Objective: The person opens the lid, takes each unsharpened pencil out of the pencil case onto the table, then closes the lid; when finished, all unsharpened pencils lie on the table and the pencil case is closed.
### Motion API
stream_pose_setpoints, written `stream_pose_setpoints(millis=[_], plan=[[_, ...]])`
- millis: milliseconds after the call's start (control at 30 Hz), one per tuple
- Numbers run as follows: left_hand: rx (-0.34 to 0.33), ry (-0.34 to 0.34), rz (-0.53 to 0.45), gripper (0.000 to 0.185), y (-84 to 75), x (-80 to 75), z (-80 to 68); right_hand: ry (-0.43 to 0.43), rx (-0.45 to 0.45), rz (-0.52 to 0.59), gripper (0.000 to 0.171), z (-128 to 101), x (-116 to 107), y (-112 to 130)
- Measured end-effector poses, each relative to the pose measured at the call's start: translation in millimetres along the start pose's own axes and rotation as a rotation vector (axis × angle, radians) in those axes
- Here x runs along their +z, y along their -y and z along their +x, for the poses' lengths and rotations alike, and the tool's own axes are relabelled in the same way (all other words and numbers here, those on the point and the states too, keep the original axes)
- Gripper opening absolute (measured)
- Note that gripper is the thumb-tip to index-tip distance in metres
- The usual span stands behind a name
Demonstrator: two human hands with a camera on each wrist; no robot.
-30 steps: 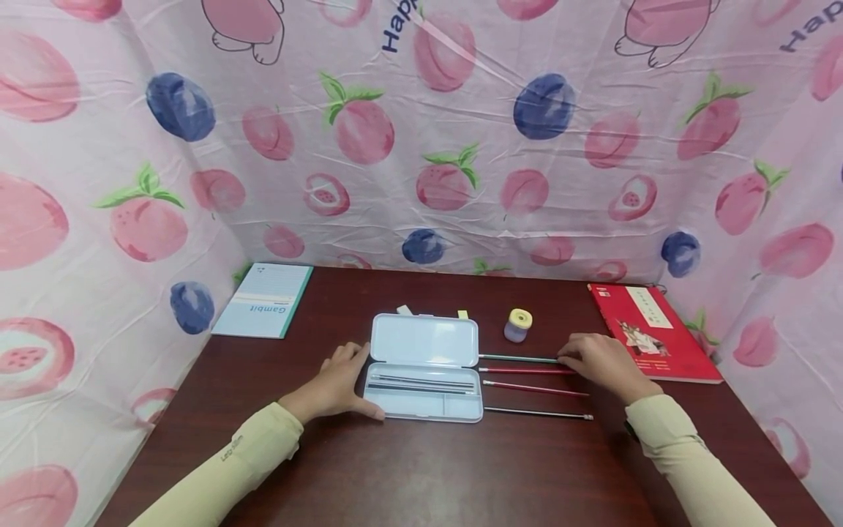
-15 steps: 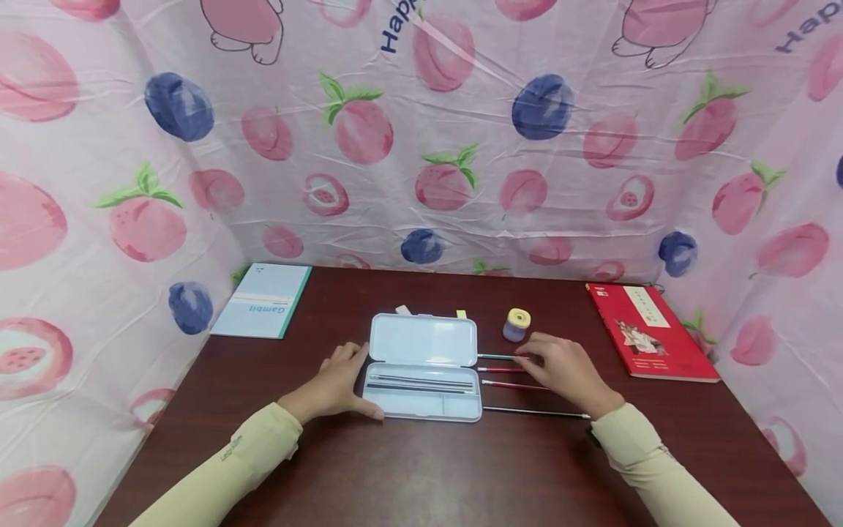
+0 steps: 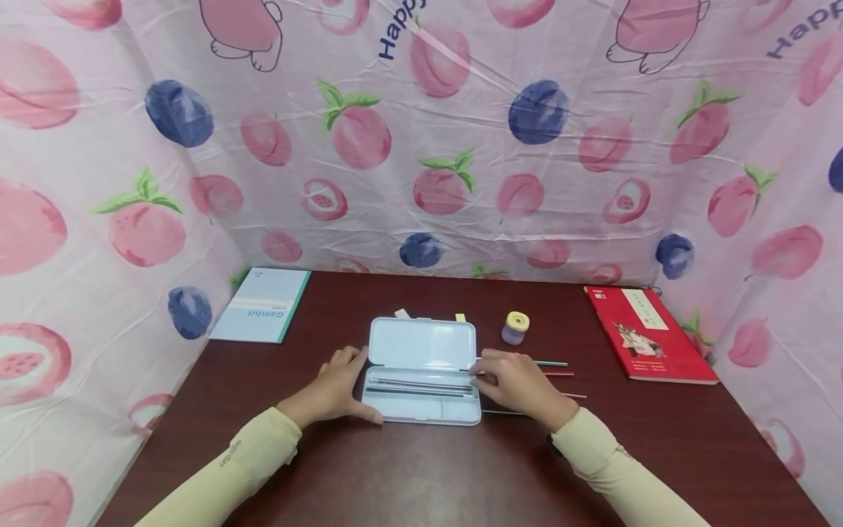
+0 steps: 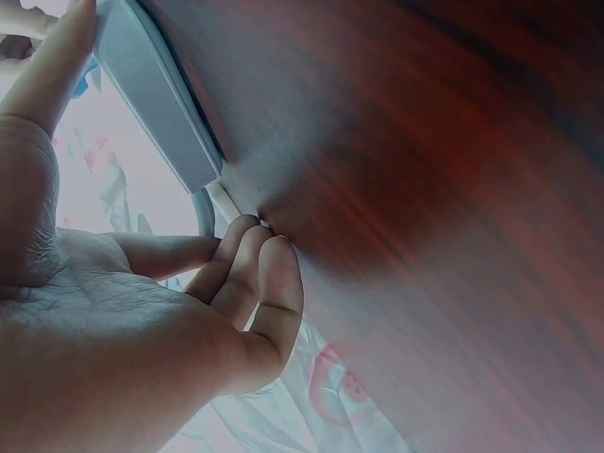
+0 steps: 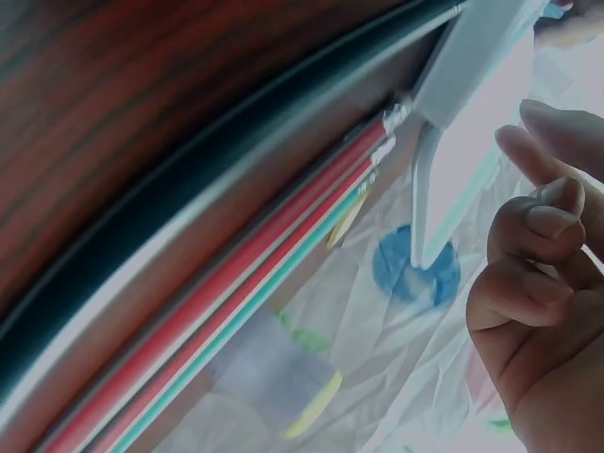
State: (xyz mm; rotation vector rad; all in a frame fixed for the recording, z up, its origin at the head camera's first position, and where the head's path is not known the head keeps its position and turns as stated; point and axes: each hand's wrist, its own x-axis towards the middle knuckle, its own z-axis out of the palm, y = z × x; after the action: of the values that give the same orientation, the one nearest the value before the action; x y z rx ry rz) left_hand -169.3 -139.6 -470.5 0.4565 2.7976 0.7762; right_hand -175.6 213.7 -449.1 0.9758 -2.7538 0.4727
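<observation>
An open light-blue pencil case (image 3: pixel 403 407) lies mid-table, its lid (image 3: pixel 421 342) folded back, dark pencils (image 3: pixel 421 386) in its rear compartment. My left hand (image 3: pixel 334 389) rests at its left end, thumb along the front corner, fingers spread toward the hinge; the left wrist view shows these fingers loosely bent beside the case wall. My right hand (image 3: pixel 512 378) hovers at the case's right end, fingertips close over the rim, with nothing seen between its fingers. Beneath and beside it lie a green pencil (image 5: pixel 236 332), red pencils (image 5: pixel 222 283) and a black pencil (image 5: pixel 212 203), their near ends by the case.
A yellow-lidded small jar (image 3: pixel 515 329) stands behind the pencils. Small white (image 3: pixel 402 314) and yellow blocks (image 3: pixel 460 318) show behind the lid. A light-blue notebook (image 3: pixel 260 304) lies back left, a red book (image 3: pixel 648 333) back right. A fruit-print cloth (image 3: pixel 461 146) surrounds the table.
My right hand has moved left, from the far ends of the coloured pencils along them to the right end of the case. The pencils, the case and my left hand have stayed put.
</observation>
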Motion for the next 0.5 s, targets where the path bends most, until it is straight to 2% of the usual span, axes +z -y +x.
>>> stream_pose_setpoints(millis=[500], plan=[[0.016,-0.003,0.009,0.138,-0.8,-2.2,0.1,0.088,0.023,-0.048,0.017,12,15,1]])
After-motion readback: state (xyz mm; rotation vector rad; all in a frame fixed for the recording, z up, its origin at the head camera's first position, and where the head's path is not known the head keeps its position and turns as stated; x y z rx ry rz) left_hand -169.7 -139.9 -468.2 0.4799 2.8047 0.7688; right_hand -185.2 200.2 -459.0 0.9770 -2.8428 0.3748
